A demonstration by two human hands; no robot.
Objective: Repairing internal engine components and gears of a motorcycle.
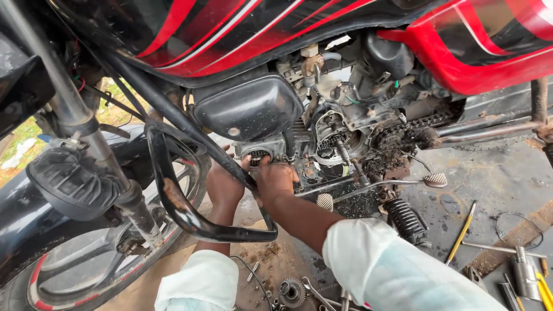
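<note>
A black and red motorcycle [242, 29] stands above me with its engine [322, 138] opened and greasy. My left hand [223, 185] reaches behind the black crash guard bar [173, 201] and presses against the engine's lower front. My right hand [275, 177] is beside it, fingers curled on the engine's round opening with a bearing [257, 155]. Whether either hand holds a tool or part is hidden. Both arms wear pale sleeves.
The front wheel [86, 270] and fork are at left. A foot lever with pedals [435, 179], a spring [406, 220] and the drive chain [403, 135] lie right of my hands. A gear [292, 291], screwdrivers [462, 233] and loose parts lie on the dirty ground.
</note>
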